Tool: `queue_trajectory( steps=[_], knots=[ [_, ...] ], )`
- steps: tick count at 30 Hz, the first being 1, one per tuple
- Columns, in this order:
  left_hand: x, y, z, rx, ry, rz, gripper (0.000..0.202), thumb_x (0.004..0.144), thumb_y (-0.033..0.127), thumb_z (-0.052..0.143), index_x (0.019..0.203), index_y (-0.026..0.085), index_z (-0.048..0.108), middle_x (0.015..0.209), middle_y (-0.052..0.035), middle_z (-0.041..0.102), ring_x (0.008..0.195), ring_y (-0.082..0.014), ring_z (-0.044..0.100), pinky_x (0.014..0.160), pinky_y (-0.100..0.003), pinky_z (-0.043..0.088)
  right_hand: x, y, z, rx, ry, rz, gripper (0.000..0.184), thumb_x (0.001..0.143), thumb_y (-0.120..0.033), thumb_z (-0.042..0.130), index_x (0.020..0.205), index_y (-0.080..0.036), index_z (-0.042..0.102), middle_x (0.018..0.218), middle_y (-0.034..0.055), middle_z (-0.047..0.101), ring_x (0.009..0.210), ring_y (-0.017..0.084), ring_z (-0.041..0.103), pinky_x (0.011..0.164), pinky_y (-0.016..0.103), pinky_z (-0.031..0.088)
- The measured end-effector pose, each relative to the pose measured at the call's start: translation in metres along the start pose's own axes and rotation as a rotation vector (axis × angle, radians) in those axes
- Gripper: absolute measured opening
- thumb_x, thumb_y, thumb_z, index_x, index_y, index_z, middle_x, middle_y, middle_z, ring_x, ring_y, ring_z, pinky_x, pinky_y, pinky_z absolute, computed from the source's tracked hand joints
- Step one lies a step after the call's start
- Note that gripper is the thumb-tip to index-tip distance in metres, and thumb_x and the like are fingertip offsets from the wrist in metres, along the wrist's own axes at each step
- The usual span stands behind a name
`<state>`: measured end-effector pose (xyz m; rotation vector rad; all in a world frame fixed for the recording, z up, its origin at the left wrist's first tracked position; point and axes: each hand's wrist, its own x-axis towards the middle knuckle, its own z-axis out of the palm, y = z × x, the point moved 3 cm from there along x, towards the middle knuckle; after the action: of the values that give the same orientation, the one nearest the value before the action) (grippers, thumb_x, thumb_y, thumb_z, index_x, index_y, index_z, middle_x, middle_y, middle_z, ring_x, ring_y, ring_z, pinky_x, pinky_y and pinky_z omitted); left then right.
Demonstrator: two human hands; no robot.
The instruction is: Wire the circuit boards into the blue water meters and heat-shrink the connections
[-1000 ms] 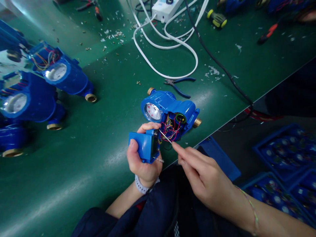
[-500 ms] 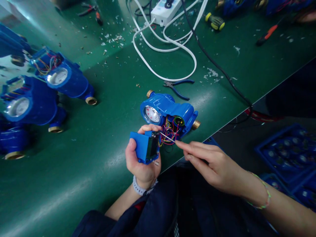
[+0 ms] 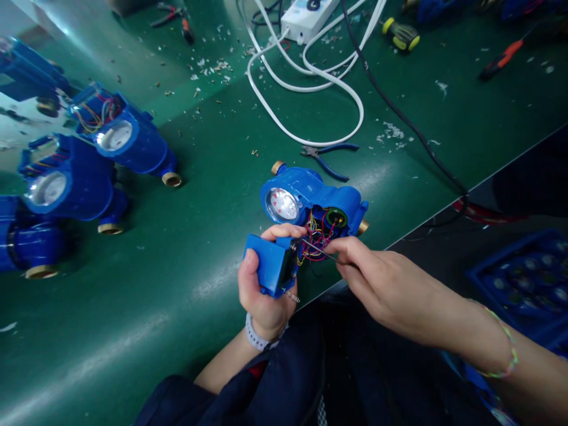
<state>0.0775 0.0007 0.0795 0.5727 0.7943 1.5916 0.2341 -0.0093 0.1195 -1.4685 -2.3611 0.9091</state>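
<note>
My left hand point(image 3: 261, 293) is wrapped around a blue plastic box point(image 3: 268, 260) with a dark open side facing right. A small metal spring point(image 3: 293, 297) sticks out near its lower edge. My right hand point(image 3: 377, 275) pinches a thin metal rod point(image 3: 316, 247), its tip at the box's upper right edge; the rod's other end is hidden in the hand. Just beyond lies a blue water meter point(image 3: 313, 186) with a round dial and brass ends. Its compartment is open, and a tangle of coloured wires point(image 3: 316, 239) spills out toward the box.
Blue-handled cutting pliers point(image 3: 331, 160) lie behind the meter. White cable point(image 3: 306, 142) loops from a power strip point(image 3: 306, 21). More blue meters point(image 3: 128, 142) stand at left. Screwdrivers point(image 3: 402, 35) and scraps lie farther back. Blue crates point(image 3: 528, 284) sit below the table's right edge.
The whole view has shifted, so things appear slightly farther right. My right hand's fingers have curled closer around the rod, nearer the wires. My left hand still holds the box.
</note>
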Motion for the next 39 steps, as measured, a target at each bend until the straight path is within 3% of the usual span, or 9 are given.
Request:
queue_trajectory(
  steps=[4, 10, 16, 20, 27, 32, 39],
  knots=[
    [-0.004, 0.000, 0.002, 0.068, 0.018, 0.032, 0.044, 0.092, 0.047, 0.033, 0.088, 0.020, 0.067, 0.091, -0.0068, 0.064, 0.094, -0.0219, 0.062, 0.100, -0.040, 0.045, 0.008, -0.011, 0.003, -0.081, 0.037, 0.107, 0.023, 0.099, -0.020, 0.034, 0.106, -0.017, 0.055, 0.082, 0.0073, 0.071, 0.069, 0.022, 0.069, 0.057, 0.030, 0.042],
    [-0.009, 0.003, 0.007, 0.056, -0.016, 0.080, 0.045, 0.093, 0.044, 0.031, 0.089, 0.020, 0.070, 0.092, -0.0066, 0.065, 0.096, -0.0216, 0.062, 0.099, -0.039, 0.046, 0.012, -0.018, 0.002, -0.004, 0.020, 0.156, 0.020, 0.099, -0.018, 0.039, 0.091, -0.019, 0.057, 0.083, 0.0039, 0.071, 0.073, 0.018, 0.067, 0.060, 0.027, 0.038],
    [-0.019, 0.007, 0.012, 0.052, -0.087, 0.151, 0.045, 0.093, 0.043, 0.033, 0.090, 0.019, 0.071, 0.089, -0.0070, 0.066, 0.096, -0.0233, 0.064, 0.097, -0.040, 0.047, 0.015, -0.034, 0.002, -0.066, 0.058, 0.148, 0.031, 0.102, -0.027, 0.037, 0.082, -0.020, 0.061, 0.076, 0.0031, 0.070, 0.062, 0.018, 0.064, 0.055, 0.030, 0.030],
    [-0.024, 0.010, 0.010, 0.042, -0.073, 0.122, 0.046, 0.093, 0.043, 0.031, 0.089, 0.020, 0.071, 0.089, -0.0071, 0.067, 0.093, -0.0232, 0.064, 0.097, -0.042, 0.047, 0.016, -0.037, 0.002, -0.098, 0.136, 0.029, 0.041, 0.102, -0.031, 0.036, 0.074, -0.020, 0.063, 0.067, 0.0014, 0.068, 0.054, 0.015, 0.060, 0.050, 0.031, 0.025],
    [-0.028, 0.012, 0.007, -0.065, -0.119, -0.004, 0.046, 0.092, 0.046, 0.033, 0.088, 0.019, 0.070, 0.089, -0.0085, 0.065, 0.099, -0.0261, 0.064, 0.099, -0.045, 0.047, 0.012, -0.033, 0.005, -0.135, 0.204, -0.167, 0.046, 0.104, -0.028, 0.030, 0.080, -0.016, 0.068, 0.068, 0.0027, 0.068, 0.054, 0.013, 0.060, 0.053, 0.028, 0.031],
    [-0.029, 0.015, 0.010, -0.133, -0.104, -0.056, 0.044, 0.091, 0.044, 0.034, 0.086, 0.019, 0.071, 0.087, -0.0074, 0.065, 0.098, -0.0256, 0.064, 0.100, -0.045, 0.047, 0.011, -0.031, 0.008, -0.211, 0.262, -0.190, 0.052, 0.105, -0.036, 0.027, 0.073, -0.015, 0.062, 0.064, 0.0034, 0.065, 0.053, 0.013, 0.059, 0.053, 0.029, 0.031],
    [-0.028, 0.013, 0.010, -0.182, -0.068, -0.138, 0.045, 0.092, 0.043, 0.032, 0.086, 0.019, 0.069, 0.086, -0.0075, 0.066, 0.095, -0.0251, 0.066, 0.100, -0.048, 0.047, 0.009, -0.028, 0.010, -0.376, 0.403, -0.310, 0.050, 0.105, -0.032, 0.031, 0.063, -0.018, 0.055, 0.055, 0.0004, 0.057, 0.048, 0.011, 0.054, 0.052, 0.028, 0.031]
  ],
)
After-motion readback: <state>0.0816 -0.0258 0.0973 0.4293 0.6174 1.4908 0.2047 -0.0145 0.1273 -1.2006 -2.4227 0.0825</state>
